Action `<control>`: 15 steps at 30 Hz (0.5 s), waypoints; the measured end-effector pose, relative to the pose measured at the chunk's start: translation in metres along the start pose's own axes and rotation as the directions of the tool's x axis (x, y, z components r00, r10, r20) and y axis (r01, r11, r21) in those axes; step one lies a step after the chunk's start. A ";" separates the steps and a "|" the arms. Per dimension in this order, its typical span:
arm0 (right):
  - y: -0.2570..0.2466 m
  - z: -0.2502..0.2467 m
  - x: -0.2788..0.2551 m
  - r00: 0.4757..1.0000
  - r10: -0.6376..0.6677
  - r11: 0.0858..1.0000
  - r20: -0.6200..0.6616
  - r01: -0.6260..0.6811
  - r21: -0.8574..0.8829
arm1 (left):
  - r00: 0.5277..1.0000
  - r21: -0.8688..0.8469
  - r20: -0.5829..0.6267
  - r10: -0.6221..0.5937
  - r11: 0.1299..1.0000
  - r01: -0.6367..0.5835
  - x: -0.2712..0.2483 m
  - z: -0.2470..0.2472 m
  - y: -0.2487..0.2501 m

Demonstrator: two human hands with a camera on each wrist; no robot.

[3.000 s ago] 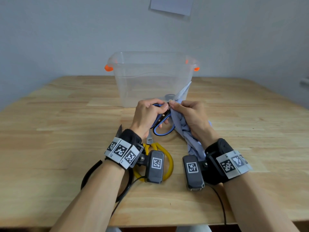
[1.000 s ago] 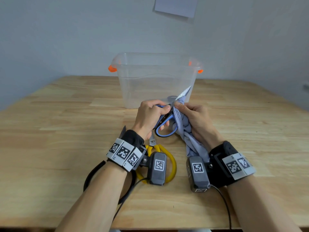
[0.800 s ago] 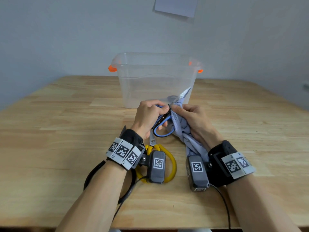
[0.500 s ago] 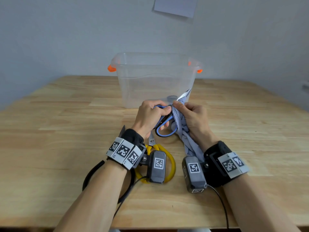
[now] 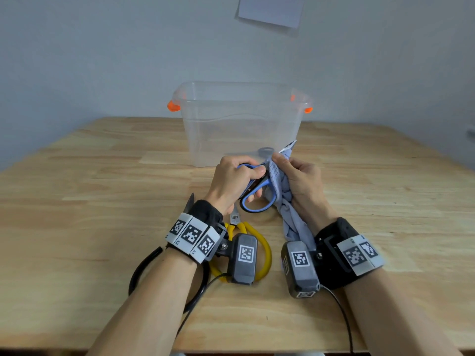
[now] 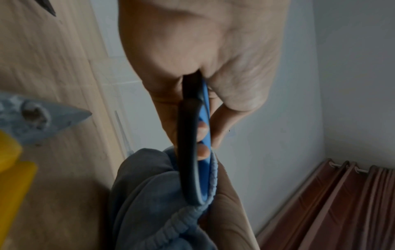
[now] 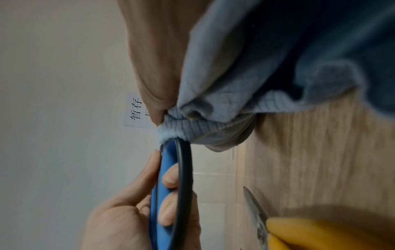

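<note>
Blue-handled scissors (image 5: 260,184) gripped at the loops by the left hand (image 5: 232,179), blades wrapped in pale blue cloth (image 5: 288,214) clenched by the right hand (image 5: 302,182), held over the counter (image 5: 102,201), just before a clear bin (image 5: 239,124)

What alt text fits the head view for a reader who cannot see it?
A person's left hand grips blue-handled scissors while the right hand holds a pale blue cloth against the blades over a wooden table, a clear plastic bin behind.

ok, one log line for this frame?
left hand grips blue scissors | right hand pinches cloth against scissors | yellow scissors on table
</note>
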State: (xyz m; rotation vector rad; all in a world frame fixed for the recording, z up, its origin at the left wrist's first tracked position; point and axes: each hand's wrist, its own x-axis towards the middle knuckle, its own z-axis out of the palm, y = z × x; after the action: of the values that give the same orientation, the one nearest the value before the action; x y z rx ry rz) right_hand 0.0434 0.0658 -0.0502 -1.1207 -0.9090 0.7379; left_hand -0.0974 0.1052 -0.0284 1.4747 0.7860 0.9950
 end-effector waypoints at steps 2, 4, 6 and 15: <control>0.001 -0.001 0.002 0.998 0.036 0.999 0.052 -0.035 -0.021 | 1.000 -0.007 -0.015 -0.006 1.000 0.006 0.001 -0.002 0.000; 0.001 -0.002 0.004 0.992 0.065 0.997 0.107 -0.061 -0.046 | 1.000 -0.008 -0.028 -0.013 1.000 0.013 0.001 -0.004 0.001; 0.000 -0.001 0.003 0.985 0.083 0.995 0.152 -0.074 -0.063 | 0.999 -0.005 -0.030 -0.019 1.000 0.019 0.001 -0.005 0.001; 0.001 0.000 0.001 0.987 0.056 0.995 0.149 -0.043 -0.089 | 1.000 0.026 -0.009 -0.014 1.000 0.014 0.001 -0.007 0.003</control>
State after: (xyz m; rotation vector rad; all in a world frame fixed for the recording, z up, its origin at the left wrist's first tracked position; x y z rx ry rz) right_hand 0.0440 0.0670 -0.0512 -1.1775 -1.0518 0.8400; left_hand -0.1034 0.1085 -0.0256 1.4856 0.8173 0.9846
